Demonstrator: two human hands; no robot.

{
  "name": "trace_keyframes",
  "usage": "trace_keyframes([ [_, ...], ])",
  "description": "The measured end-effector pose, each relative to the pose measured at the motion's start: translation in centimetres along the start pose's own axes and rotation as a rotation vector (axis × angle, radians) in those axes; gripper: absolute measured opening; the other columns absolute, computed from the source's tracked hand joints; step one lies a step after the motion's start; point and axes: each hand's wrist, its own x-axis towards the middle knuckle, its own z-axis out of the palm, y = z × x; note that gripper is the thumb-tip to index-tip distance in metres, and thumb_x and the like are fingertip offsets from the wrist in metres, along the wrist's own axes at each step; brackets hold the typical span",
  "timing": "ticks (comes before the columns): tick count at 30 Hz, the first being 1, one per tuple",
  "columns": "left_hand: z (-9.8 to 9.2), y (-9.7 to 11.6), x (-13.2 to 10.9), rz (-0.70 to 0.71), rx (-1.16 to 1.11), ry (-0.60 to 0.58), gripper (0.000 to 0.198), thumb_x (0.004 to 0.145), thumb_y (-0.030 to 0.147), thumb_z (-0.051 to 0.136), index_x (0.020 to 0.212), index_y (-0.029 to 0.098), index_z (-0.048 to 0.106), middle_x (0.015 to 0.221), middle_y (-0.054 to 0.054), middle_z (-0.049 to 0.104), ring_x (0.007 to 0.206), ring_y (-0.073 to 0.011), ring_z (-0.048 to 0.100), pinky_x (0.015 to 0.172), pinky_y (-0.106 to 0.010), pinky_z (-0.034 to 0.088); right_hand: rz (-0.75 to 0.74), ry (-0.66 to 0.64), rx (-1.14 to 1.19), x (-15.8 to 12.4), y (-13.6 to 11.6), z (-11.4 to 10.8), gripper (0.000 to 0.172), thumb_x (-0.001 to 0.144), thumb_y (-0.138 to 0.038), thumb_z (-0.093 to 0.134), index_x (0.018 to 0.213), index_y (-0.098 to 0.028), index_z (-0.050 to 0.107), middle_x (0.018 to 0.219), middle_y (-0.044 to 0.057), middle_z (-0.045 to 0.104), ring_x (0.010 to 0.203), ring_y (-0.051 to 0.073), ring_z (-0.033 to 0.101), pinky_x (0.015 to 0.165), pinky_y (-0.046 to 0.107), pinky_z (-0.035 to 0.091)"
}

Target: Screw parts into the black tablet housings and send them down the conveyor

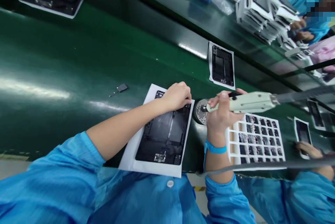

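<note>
At the near edge of the glossy green surface (86,59), a flat black tablet housing (162,143) lies on a smooth white sheet (128,161), its long axis running away from that edge and leaning right, its far end partly covered by the left hand (179,95), whose fingers curl with tips hidden, so whether they grip anything I cannot tell. Right of it, the right hand (221,114) grips a pale plastic screwdriver (252,102), its metal bit pointing left over a round, dotted metal dish (200,114), any contact unclear, beside a white compartment tray (233,148) partly hidden by wrist and cable (261,165). Beyond, near the far edge, lies a second housing (223,65).
</note>
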Motion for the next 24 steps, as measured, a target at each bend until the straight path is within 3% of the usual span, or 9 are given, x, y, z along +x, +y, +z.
trace_keyframes([
  [3,0.2,-0.2,0.1,0.015,0.014,-0.001,0.009,0.099,0.019,0.085,0.091,0.022,0.089,0.098,-0.008,0.082,0.114,-0.0315,0.068,0.093,-0.043,0.051,-0.059,0.033,-0.03,0.2,-0.1,-2.2,0.039,0.093,-0.036,0.08,0.121,-0.027,0.053,0.08,-0.009,0.066,0.045,0.008,0.051,0.051,0.03,0.053],
  [6,0.2,-0.2,0.1,0.02,0.023,-0.004,0.009,0.099,0.019,0.085,0.092,0.021,0.089,0.098,-0.008,0.082,0.112,-0.0307,0.068,0.092,-0.043,0.051,-0.028,0.037,-0.069,-0.1,0.7,-3.2,0.04,0.094,-0.035,0.079,0.122,-0.026,0.052,0.085,-0.006,0.071,0.047,0.008,0.052,0.053,0.03,0.053],
  [13,-0.2,0.0,0.0,0.018,0.046,-0.013,0.009,0.101,0.02,0.083,0.096,0.021,0.09,0.105,-0.008,0.083,0.114,-0.0306,0.069,0.091,-0.043,0.052,-0.007,0.016,-0.026,-0.7,1.2,-2.3,0.034,0.096,-0.028,0.076,0.122,-0.026,0.054,0.087,-0.005,0.071,0.048,0.007,0.053,0.055,0.029,0.054],
  [24,-0.1,0.1,0.0,0.016,0.055,-0.009,0.006,0.101,0.021,0.085,0.097,0.02,0.09,0.106,-0.007,0.084,0.113,-0.0302,0.069,0.089,-0.042,0.049,-0.033,0.036,-0.073,-0.6,1.9,-2.2,0.036,0.095,-0.032,0.076,0.122,-0.027,0.052,0.084,-0.005,0.068,0.047,0.008,0.051,0.053,0.029,0.054],
])
